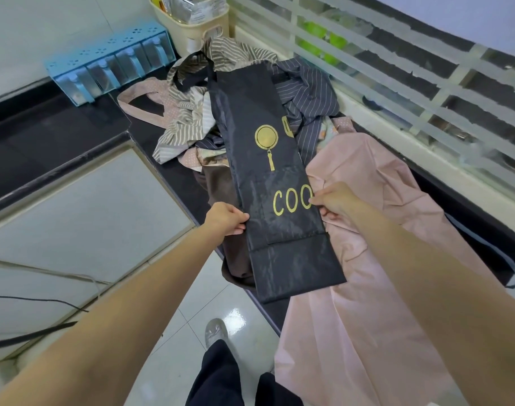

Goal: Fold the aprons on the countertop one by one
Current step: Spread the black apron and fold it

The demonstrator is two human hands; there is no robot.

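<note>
A long black glossy apron (pixel 268 183), folded lengthwise into a narrow strip, runs from the upper middle of the frame down to the lower middle, lying on top of a heap of other aprons on the dark stone countertop (pixel 174 159). Its face shows a gold frying-pan print and the gold letters "COO", cut off at the right fold. Its lower end hangs past the counter edge over the pale tiled floor (pixel 209 306).

The left hand (pixel 225 218), at the centre of the frame, pinches the strip's left edge between thumb on top and curled fingers beneath. The right hand (pixel 335 200) pinches the right edge level with the lettering, thumb tip resting by the last "O", fingers tucked under the fabric. The grips sit on opposite edges, in the lower half of the strip, so most of the apron stretches away above the hands and a shorter hemmed section lies below them.

To the right, a wide pale pink apron (pixel 367 259) spreads under the black one and drapes toward the lower right. Beneath the left edge lies a brown cloth (pixel 218 186). In the upper middle, a beige striped apron (pixel 186 112) and a dark pinstriped apron (pixel 309 95) lie crumpled. A light blue spice rack (pixel 109 63) stands at the upper left, a cream plastic basket (pixel 191 27) beside it.
</note>
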